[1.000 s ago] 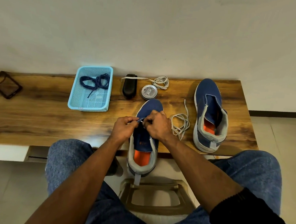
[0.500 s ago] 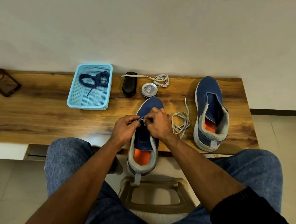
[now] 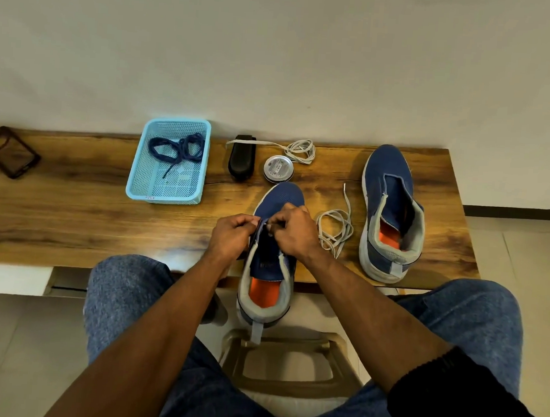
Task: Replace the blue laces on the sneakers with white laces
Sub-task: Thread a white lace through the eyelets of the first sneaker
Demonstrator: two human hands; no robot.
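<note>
A blue sneaker [image 3: 271,266] with an orange insole lies at the table's front edge, its heel hanging over toward me. My left hand [image 3: 231,234] pinches the left side of its eyelet flap. My right hand [image 3: 293,230] pinches the tip of a white lace at the same front eyelets. That white lace [image 3: 334,228] trails in loose loops on the table to the right. A second blue sneaker [image 3: 392,213], unlaced, stands further right. Another white lace [image 3: 299,149] lies coiled at the back. Blue laces [image 3: 177,147] sit in a light-blue basket [image 3: 139,179].
A black brush [image 3: 242,160] and a round tin [image 3: 279,169] lie behind the near sneaker. A dark phone case [image 3: 9,150] rests at the far left of the wooden table [image 3: 71,217]. My knees and a plastic stool [image 3: 288,365] are below the table edge.
My hands have stayed at the front eyelets, with only small finger shifts on the lace tip. The camera has tilted slightly, nothing else moved.
</note>
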